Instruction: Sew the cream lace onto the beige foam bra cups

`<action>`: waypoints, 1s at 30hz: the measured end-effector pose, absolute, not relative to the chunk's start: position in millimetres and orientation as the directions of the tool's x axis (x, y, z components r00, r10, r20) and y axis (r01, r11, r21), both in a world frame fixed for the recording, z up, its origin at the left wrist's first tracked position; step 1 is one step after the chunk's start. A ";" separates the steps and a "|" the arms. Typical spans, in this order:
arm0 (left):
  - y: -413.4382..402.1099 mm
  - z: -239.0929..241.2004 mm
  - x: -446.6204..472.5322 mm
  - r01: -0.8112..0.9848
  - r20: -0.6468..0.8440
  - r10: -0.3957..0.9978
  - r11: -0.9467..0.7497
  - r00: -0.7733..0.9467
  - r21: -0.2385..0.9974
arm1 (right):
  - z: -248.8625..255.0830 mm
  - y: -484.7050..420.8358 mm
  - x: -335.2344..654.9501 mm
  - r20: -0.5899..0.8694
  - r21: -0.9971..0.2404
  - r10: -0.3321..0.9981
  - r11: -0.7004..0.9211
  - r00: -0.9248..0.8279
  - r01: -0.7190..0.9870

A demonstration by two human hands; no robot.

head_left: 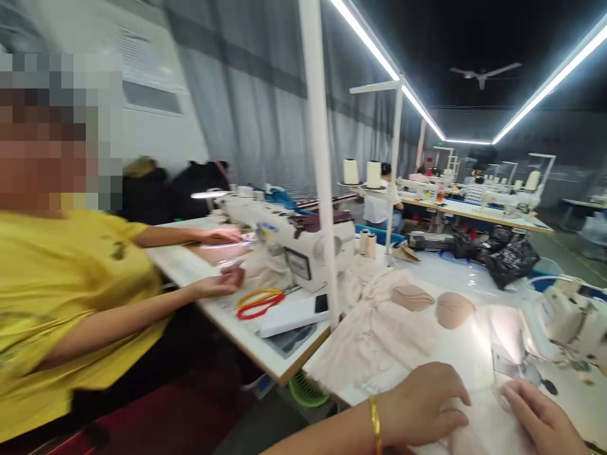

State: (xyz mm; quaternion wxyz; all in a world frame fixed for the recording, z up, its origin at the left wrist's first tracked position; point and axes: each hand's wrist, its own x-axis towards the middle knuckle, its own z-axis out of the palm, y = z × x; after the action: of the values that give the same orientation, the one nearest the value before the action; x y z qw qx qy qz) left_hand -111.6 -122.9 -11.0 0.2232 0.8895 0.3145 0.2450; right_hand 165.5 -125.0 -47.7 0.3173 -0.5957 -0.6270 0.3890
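At the bottom right, my left hand (422,404), with a gold bracelet (375,424) at its wrist, is curled over pale fabric (488,420). Its thumb and forefinger come close together on the cloth. My right hand (540,411) grips the same fabric from the right, thumb on top and fingers bent. Just beyond the hands is the lit needle area of a white sewing machine (564,313), with the presser foot (519,366) partly blurred. Left of it lie a gathered cream garment (379,322) and two beige cup-shaped pieces (455,309) (411,298) with stitched lines.
A co-worker in a yellow shirt (95,303) works at another sewing machine (284,234) on the left. Red-handled scissors (260,306) and a white box (294,315) lie there. A white pole (317,139) stands between the tables. Black plastic bags (512,256) lie behind; a green basket (306,388) sits below.
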 end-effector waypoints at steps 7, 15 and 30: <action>-51.4 21.5 -144.5 0.654 0.330 0.755 -0.655 0.566 0.378 | -34.8 -120.6 165.1 -0.099 -0.939 0.991 -0.064 -0.088 0.338; -21.1 53.2 -160.4 0.749 0.283 0.805 -0.590 0.521 0.300 | -37.1 -127.8 162.8 -0.045 -0.968 0.998 -0.033 -0.042 0.247; 34.0 63.4 -153.7 0.919 0.142 0.933 -0.353 0.331 0.177 | -19.9 -126.8 156.1 -0.031 -0.983 0.997 -0.017 -0.073 0.182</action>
State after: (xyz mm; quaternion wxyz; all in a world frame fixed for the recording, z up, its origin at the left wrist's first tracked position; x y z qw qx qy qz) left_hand -153.7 34.0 63.4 0.0325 0.8152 0.5678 0.1096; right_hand 156.1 -126.8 -19.9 0.4270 -0.5301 -0.5559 0.4771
